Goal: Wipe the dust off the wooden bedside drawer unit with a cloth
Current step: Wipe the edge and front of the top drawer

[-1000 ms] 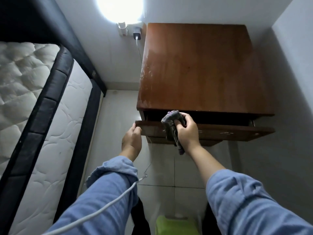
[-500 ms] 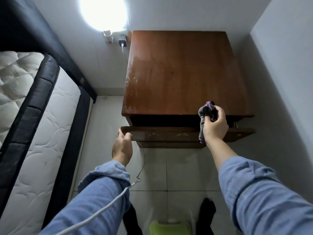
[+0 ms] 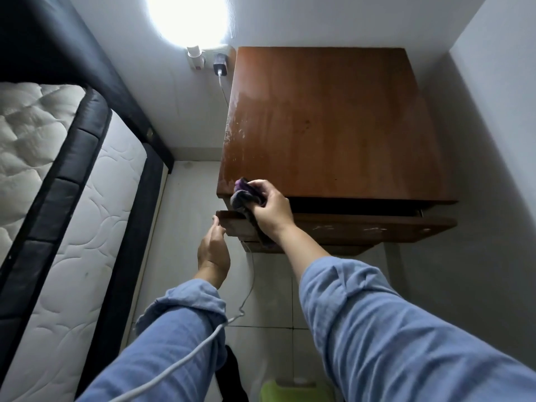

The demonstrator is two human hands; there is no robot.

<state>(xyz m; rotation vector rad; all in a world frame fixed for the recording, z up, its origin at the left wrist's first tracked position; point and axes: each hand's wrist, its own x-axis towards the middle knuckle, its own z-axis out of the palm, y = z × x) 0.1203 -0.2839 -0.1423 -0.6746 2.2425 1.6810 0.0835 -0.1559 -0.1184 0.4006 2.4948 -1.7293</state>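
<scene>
Wood with a reddish-brown, faintly glossy finish makes up the drawer unit (image 3: 333, 123), a boxy piece whose flat square top carries pale scuffs and a dusty haze along its 9 o'clock edge. Its top drawer (image 3: 362, 229) is pulled partly out toward 6 o'clock, a long slab front running 9 to 3 o'clock with whitish scratches on the upper edge. The right hand (image 3: 268, 211) has its fingers closed around a bunched cloth (image 3: 245, 195), soft knit fabric in grey with a purple patch, pressed at the top's front corner near 9 o'clock; a tail of the cloth hangs down toward 6 o'clock across the drawer front. The left hand (image 3: 213, 250) reaches up with its fingers loosely curled, the tips touching the 9 o'clock end of the drawer front; whether they actually grip it cannot be told. Both sleeves are rolled blue woven cotton. A white cable (image 3: 249, 285) trails from a dark charger (image 3: 219, 63) in a wall socket down across the left sleeve. At 9 o'clock lies a quilted white mattress (image 3: 43, 134) with black padded borders. The floor (image 3: 191, 204) is pale glossy tile, the walls plain white, and a bright lamp glare (image 3: 187, 18) sits at 12 o'clock. A green object (image 3: 290, 391) shows at 6 o'clock.
</scene>
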